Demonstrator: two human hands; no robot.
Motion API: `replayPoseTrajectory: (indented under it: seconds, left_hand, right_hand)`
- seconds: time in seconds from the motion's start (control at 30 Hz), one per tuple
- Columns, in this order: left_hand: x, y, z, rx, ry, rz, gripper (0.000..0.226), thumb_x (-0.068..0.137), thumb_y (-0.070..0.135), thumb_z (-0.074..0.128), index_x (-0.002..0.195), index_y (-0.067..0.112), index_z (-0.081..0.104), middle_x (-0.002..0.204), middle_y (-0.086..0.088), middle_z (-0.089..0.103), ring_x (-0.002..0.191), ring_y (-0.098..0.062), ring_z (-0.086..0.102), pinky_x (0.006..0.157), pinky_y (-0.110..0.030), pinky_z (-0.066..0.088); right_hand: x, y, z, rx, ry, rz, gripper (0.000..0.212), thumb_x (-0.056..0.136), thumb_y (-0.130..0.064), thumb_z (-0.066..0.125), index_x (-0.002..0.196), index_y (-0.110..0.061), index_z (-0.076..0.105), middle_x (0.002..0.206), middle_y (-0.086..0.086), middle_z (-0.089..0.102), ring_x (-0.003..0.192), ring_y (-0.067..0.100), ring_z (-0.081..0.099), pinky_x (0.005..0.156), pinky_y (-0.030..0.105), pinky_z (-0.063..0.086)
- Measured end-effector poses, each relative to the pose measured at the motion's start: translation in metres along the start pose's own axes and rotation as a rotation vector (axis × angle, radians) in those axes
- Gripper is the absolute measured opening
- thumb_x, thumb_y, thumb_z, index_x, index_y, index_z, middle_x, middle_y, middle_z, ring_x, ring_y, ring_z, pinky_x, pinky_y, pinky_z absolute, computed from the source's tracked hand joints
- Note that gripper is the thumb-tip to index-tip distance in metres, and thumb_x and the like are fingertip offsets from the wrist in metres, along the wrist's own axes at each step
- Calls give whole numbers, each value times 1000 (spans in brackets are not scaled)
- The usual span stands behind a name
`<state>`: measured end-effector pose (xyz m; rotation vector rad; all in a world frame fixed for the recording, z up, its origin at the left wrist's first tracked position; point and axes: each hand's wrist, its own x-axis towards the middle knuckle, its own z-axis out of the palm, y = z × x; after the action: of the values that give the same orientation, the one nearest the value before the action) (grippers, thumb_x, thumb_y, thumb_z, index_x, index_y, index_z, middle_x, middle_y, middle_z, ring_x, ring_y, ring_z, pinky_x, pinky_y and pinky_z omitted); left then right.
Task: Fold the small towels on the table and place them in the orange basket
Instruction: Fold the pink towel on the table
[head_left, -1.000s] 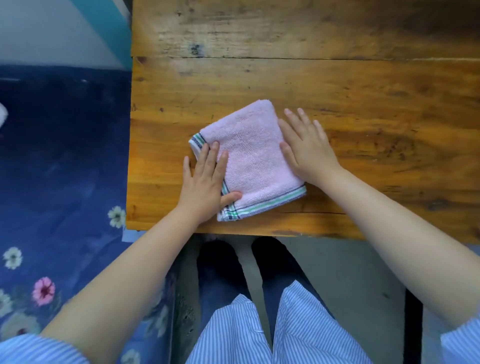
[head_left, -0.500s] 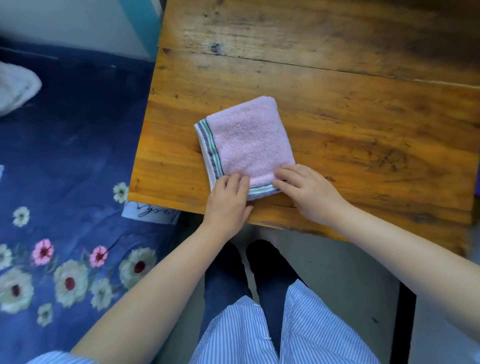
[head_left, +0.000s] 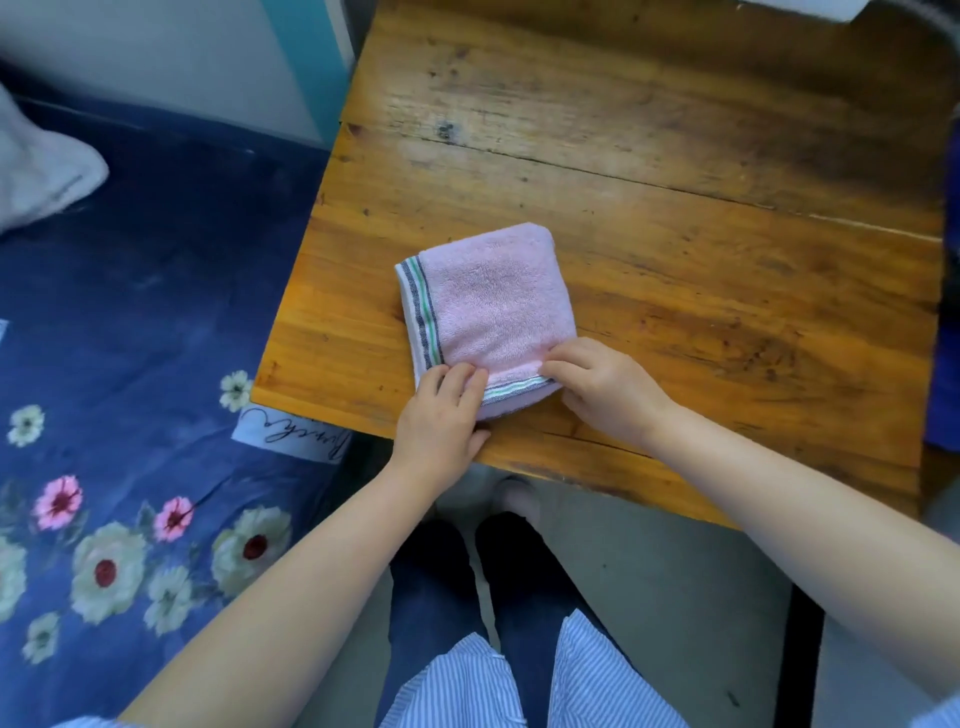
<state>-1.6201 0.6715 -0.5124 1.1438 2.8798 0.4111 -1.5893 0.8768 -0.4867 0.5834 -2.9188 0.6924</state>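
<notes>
Hands meet at the near edge of a folded pink terry towel with green and grey striped borders (head_left: 493, 306), lying on a worn wooden table (head_left: 675, 208) just beyond both hands. The left hand (head_left: 441, 415) pinches the near left corner; the right hand (head_left: 602, 384) curls its fingers onto the near right corner. This looks like the lift after folding. The orange basket is out of view, so the next move calls for finding it.

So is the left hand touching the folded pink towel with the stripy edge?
Touching. The head view shows the left hand with fingers curled over the near striped edge of the folded pink towel.
</notes>
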Motion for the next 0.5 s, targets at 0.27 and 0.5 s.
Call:
replayPoseTrajectory:
  seconds: [0.27,0.5]
  left_hand:
    - [-26,-8,-27,-96,105,-36,50,53,3,68,99,10,48,78,-10,71,68,-25,67,50,-24,50]
    - [-81,-39,-100,-184,228,-232,33,67,18,40,100,13,45,80,-15,71,84,-18,45,57,-25,47]
  right_hand:
    - [-10,-26,-17,123,91,76,26,59,4,57,81,1,70,81,14,71,74,28,67,58,31,55]
    - [20,-90,-4,257,111,-14,40,71,-12,43,111,-6,46,111,30,57,105,28,42,91,26,37]
